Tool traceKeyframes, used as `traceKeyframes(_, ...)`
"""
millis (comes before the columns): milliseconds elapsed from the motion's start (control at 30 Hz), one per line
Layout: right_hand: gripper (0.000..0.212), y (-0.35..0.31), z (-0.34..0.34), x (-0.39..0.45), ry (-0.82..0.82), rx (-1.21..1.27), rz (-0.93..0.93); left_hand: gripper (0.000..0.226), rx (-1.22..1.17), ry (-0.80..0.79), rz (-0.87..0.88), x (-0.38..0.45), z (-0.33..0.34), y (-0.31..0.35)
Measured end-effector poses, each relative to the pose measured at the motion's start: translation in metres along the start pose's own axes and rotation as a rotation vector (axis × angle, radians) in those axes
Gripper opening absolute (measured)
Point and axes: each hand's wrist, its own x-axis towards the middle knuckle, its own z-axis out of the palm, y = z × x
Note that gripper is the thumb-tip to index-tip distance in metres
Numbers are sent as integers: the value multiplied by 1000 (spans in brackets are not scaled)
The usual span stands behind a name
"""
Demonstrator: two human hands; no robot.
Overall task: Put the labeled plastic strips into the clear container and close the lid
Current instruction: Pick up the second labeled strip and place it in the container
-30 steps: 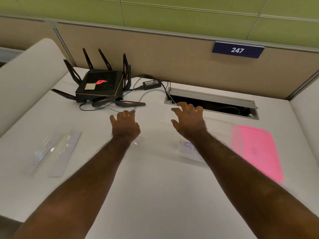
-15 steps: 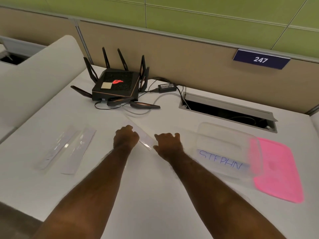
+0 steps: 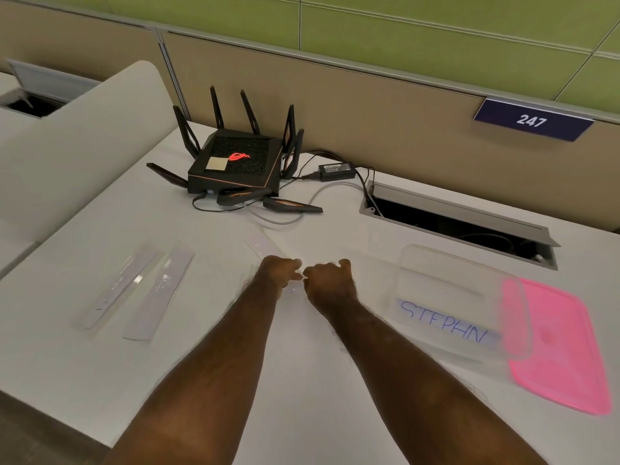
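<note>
A clear plastic strip (image 3: pixel 262 247) lies slanted on the white desk, its near end under my hands. My left hand (image 3: pixel 275 274) and my right hand (image 3: pixel 330 280) are both curled, fingertips pinching that strip between them. Two more strips (image 3: pixel 115 290) (image 3: pixel 160 292) lie side by side at the left. The clear container (image 3: pixel 446 286) stands open at the right, with a label reading "STEPHN" on its near wall. Its pink lid (image 3: pixel 567 350) lies flat on the desk beside it, partly behind the container's right wall.
A black router (image 3: pixel 235 162) with antennas sits at the back, with a power brick (image 3: pixel 336 170) and cables trailing into an open cable tray (image 3: pixel 459 216). A beige partition with a "247" sign (image 3: pixel 531 119) backs the desk. A white divider (image 3: pixel 77 146) rises at left.
The view shifted left. Both hands drew back from near the container toward the desk's middle and closed together on the slanted strip.
</note>
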Motion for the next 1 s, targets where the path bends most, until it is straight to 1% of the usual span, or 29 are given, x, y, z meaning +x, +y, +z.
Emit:
traceKeyframes(100,32,0,-4,-4,-7,56,-42,17,-42,17,-28,-2,-1,-2)
traceKeyframes(233,41,4,-12,-8,-147,304,-68,11,-28,82,-21,-5,-7,-8)
traceKeyframes(300,61,9,-17,-9,-244,413,-82,12,13,126,7,-5,-10,-10)
traceKeyframes(367,75,15,-22,-10,-269,430,-105,17,117,125,21,-7,-12,-8)
traceKeyframes(433,77,21,-25,-8,-247,432,-117,23,241,81,37,-15,-14,-1)
traceKeyframes(500,78,27,-30,-5,-200,435,-111,27,277,54,58,-27,-17,5)
traceKeyframes(600,81,39,-38,3,-106,354,-120,32,165,5,109,-54,-26,12)
traceKeyframes(667,82,49,-45,7,-65,304,-125,28,93,-73,141,-74,-33,16)
traceKeyframes(800,80,70,-56,12,-13,223,-128,23,138,-207,194,-98,-46,25)
traceKeyframes(867,80,81,-60,11,-2,201,-131,27,179,-266,228,-98,-53,27)
traceKeyframes(1000,77,100,-65,6,-15,293,-96,33,224,-361,273,-91,-62,32)
